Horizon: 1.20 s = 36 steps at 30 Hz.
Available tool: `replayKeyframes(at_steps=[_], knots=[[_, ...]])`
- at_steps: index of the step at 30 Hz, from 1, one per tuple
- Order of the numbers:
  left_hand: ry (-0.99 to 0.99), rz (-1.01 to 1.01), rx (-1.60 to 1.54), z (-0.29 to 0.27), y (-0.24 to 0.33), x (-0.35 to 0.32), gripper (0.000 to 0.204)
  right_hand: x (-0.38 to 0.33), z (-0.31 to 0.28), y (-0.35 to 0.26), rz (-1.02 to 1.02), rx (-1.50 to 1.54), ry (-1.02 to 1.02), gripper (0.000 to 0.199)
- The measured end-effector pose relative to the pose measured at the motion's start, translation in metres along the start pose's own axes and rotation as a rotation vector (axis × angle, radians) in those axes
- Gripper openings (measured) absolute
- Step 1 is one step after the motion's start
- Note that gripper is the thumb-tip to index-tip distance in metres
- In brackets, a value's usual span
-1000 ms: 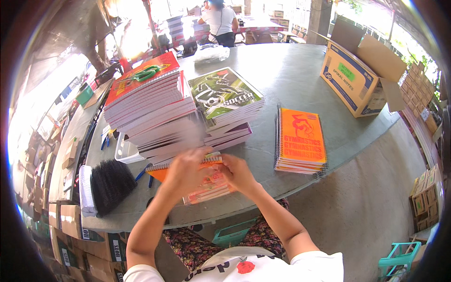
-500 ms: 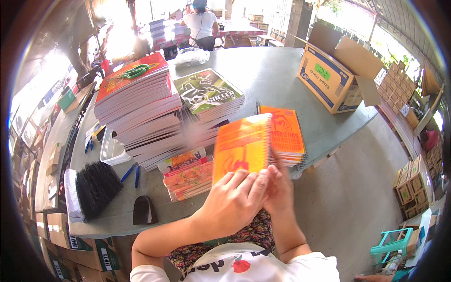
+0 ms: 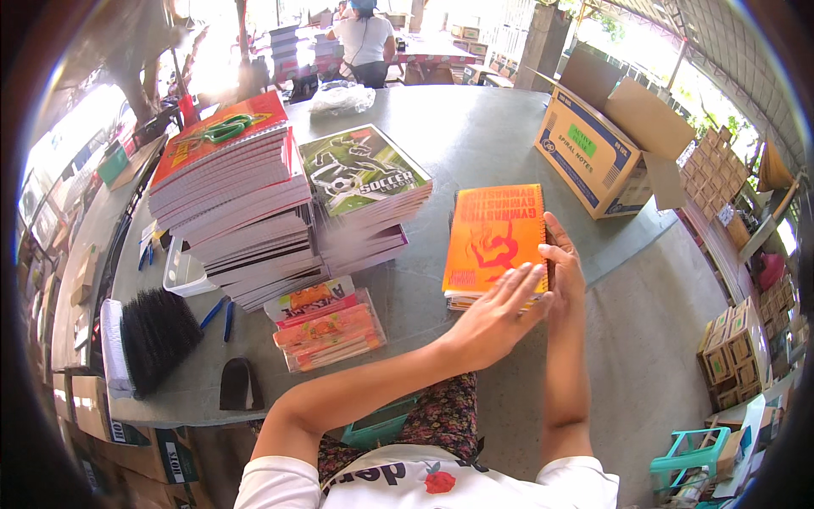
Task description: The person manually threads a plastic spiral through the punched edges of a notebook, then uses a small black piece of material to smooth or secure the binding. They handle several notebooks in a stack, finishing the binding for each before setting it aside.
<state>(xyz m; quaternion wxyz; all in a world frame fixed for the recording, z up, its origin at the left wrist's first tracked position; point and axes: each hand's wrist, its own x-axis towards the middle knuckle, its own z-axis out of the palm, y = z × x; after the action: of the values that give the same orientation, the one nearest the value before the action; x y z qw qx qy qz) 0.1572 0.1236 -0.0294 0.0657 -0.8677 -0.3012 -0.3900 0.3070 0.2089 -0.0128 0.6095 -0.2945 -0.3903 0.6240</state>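
Orange notebook (image 3: 496,233): top of a short pile on the grey table (image 3: 475,136), under both hands; spiral edge on the right side, cover print upside down to the wearer.
Long axis: runs away from the wearer, near end tilted slightly left.
Left hand (image 3: 500,310): fingers spread flat, palm down on the near edge of the orange notebook, pressing it onto the pile.
Right hand (image 3: 564,263): fingers straight and together, laid edge-on against the pile's right side along the spiral; not pinching anything.
Left of the hands: wrapped pack of orange-pink booklets (image 3: 329,327) flat on the table, apart from the pile.
Beyond that pack: green soccer-cover stack (image 3: 366,178), and beside it a taller, leaning red-cover stack (image 3: 229,182).
Far left of the hands: black brush (image 3: 157,335), blue pens (image 3: 216,312), dark small object (image 3: 240,383) near the table edge.
Ahead and right of the hands: open cardboard box (image 3: 598,153) on the table, flaps up, well apart from the pile.
Obstructions: nothing between the hands and the pile.
Background: a person (image 3: 365,38) at a far table.
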Motion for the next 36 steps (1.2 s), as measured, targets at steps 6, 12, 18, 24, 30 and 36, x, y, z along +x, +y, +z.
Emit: replayKeyframes(at_steps=[6, 12, 18, 24, 30, 36], knots=[[0.118, -0.558, -0.226, -0.013, -0.052, -0.025, 0.049, 0.025, -0.041, 0.0, 0.064, 0.14, -0.024, 0.055], [-0.022, -0.761, -0.459, 0.034, -0.069, -0.042, 0.055, 0.047, -0.077, 0.043, -0.076, -1.053, 0.096, 0.059], [0.118, -0.827, -0.411, 0.041, -0.06, -0.027, 0.069, 0.04, -0.078, 0.043, 0.072, -0.687, -0.032, 0.051], [-0.04, -0.95, -0.553, 0.066, -0.077, -0.037, 0.09, 0.031, -0.065, 0.039, 0.036, -0.792, -0.006, 0.051], [0.239, -1.41, -1.12, 0.059, -0.089, -0.034, 0.089, 0.042, -0.065, 0.032, 0.204, -0.412, 0.277, 0.061], [0.375, -1.188, -1.424, 0.121, -0.117, -0.05, 0.085, 0.076, -0.118, 0.063, 0.411, -0.055, -0.16, 0.071]])
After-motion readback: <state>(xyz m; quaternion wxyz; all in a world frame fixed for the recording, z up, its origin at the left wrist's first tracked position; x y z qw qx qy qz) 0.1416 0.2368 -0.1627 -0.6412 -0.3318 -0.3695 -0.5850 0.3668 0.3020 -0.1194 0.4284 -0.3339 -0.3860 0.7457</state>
